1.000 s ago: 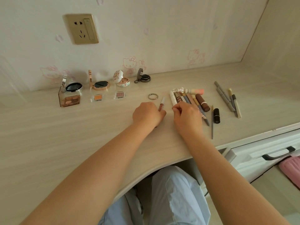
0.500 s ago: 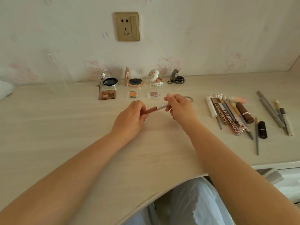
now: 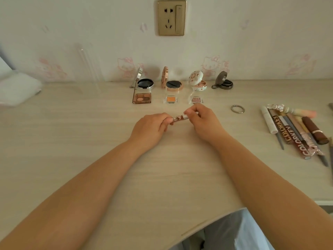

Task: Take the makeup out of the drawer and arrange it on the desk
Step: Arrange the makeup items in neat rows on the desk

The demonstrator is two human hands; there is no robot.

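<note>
Head view, left hand (image 3: 150,129) and right hand (image 3: 202,121) each pinching an end of a brown lip gloss tube (image 3: 180,117) above the bench (image 3: 90,141), open compacts (image 3: 173,84) behind

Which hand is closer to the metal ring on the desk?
Right. The right hand sits left of the ring across a stretch of bare desk; the left hand is farther left, beyond the right one.

Both hands (image 3: 180,124) curled, fingertips pinching.
</note>
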